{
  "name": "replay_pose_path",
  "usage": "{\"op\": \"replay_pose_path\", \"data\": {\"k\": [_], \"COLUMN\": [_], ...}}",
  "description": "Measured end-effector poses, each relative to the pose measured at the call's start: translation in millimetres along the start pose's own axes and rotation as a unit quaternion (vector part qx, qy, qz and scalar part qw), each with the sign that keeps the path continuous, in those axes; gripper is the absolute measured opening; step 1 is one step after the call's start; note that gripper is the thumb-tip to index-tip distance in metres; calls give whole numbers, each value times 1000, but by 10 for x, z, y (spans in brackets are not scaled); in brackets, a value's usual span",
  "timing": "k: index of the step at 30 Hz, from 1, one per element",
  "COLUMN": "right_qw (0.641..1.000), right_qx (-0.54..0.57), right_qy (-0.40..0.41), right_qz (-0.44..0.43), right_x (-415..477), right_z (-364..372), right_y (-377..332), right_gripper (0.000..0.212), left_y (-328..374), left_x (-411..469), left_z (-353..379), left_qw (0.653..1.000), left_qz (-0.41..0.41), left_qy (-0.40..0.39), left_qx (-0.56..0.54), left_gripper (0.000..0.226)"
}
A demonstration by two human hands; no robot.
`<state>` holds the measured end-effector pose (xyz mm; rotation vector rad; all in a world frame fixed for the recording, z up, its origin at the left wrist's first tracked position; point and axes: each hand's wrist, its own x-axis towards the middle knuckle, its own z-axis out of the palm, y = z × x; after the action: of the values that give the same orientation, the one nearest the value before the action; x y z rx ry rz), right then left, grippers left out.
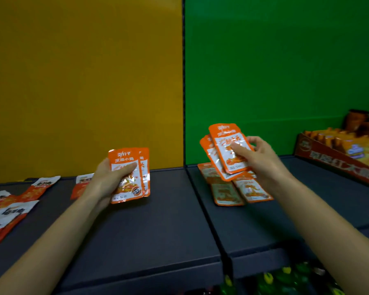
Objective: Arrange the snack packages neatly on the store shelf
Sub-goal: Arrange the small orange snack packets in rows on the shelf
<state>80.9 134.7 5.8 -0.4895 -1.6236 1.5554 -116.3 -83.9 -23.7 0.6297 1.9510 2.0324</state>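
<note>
My left hand (107, 179) grips a small stack of orange-and-white snack packets (134, 184), held upright above the dark shelf (149, 231) in front of the yellow back panel. My right hand (262, 160) pinches two or three more of the same orange packets (222, 145), fanned and tilted left, in front of the green panel. Directly below that hand, several matching packets (228, 192) lie flat and overlapping on the shelf.
Red-and-white packets (11, 207) lie scattered at the shelf's left end, one more (79, 186) behind my left wrist. A red cardboard display box (337, 160) of snacks stands at the right. A vertical divider (183, 81) splits the panels. Green and yellow goods (285, 279) show below.
</note>
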Motion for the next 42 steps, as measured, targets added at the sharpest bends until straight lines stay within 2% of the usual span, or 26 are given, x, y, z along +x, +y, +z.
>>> {"op": "replay_pose_path", "data": {"k": [3,6,8,10,12,15,19,22,27,32,34,36,39,42], "right_qw": [995,983,979,976,972,964,948,943,947,972,985,993,987,975], "right_qx": [-76,-156,-168,-176,-189,-222,-275,-301,-299,-209,-145,-101,-149,-208], "right_qy": [57,91,96,87,82,96,111,103,89,104,87,36,-44,-74], "right_qz": [10,33,67,94,111,114,111,99,77,40,38,42,26,-1], "right_x": [124,247,317,382,438,494,513,485,427,339,224,58,-219,-458], "right_z": [-632,-1133,-1346,-1439,-1453,-1442,-1440,-1436,-1465,-1486,-1413,-1263,-980,-750], "right_y": [90,346,513,632,722,827,853,850,842,726,688,684,713,697], "right_gripper": [25,18,22,24,16,19,37,40,35,14,9,6,13,13], "left_y": [5,-13,-35,-73,-130,-213,-264,-281,-293,-295,-293,-287,-278,-279], "left_x": [-117,-221,-283,-342,-389,-444,-458,-455,-431,-430,-425,-422,-422,-428], "left_z": [491,938,1200,1415,1568,1656,1595,1582,1592,1562,1550,1540,1527,1515], "left_qw": [1000,999,998,998,998,998,1000,1000,999,1000,999,999,999,999], "left_qz": [2,1,-2,-12,-26,-32,-16,-6,1,-15,-20,-23,-22,-19], "left_qy": [-31,-50,-54,-52,-49,-45,-20,-4,7,17,23,29,37,42], "left_qx": [-2,-8,-18,-23,-22,-7,17,31,41,21,11,0,-2,-6], "left_gripper": [17,17,21,23,24,15,14,16,17,23,28,32,36,35]}}
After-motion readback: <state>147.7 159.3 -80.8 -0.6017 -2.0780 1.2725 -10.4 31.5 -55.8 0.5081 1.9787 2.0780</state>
